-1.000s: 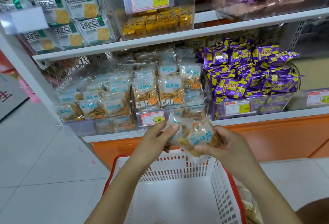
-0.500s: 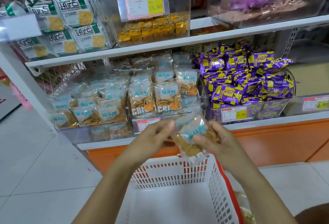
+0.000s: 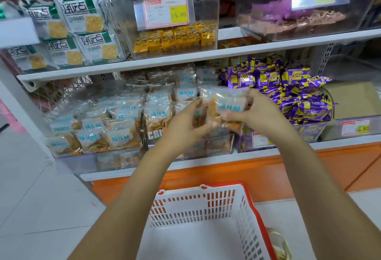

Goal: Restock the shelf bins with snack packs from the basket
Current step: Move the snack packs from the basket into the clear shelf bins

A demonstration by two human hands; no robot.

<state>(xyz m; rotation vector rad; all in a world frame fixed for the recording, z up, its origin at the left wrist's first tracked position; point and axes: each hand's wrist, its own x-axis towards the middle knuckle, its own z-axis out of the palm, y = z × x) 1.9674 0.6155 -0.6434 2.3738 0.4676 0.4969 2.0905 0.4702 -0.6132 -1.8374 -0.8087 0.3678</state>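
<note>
Both my hands are raised in front of the lower shelf. My right hand (image 3: 257, 113) pinches a clear snack pack (image 3: 227, 108) with blue lettering and golden biscuits inside. My left hand (image 3: 185, 125) curls round a second, partly hidden pack just left of it. The packs hover over the middle clear bin (image 3: 206, 146), which holds several of the same packs. A white basket with a red rim (image 3: 245, 208) stands on the floor below my arms; the part of its inside that I see is bare.
A left bin (image 3: 94, 131) holds more of the same packs. Purple packs (image 3: 288, 94) heap up in the right bin. The upper shelf (image 3: 144, 63) carries green-white cracker bags (image 3: 82, 26) and a clear box of yellow packs (image 3: 175, 39). Grey floor tiles lie left.
Both hands have risen from just above the basket to the middle bin's height, carrying the packs up and away from me. The view has tilted, showing more of the basket.
</note>
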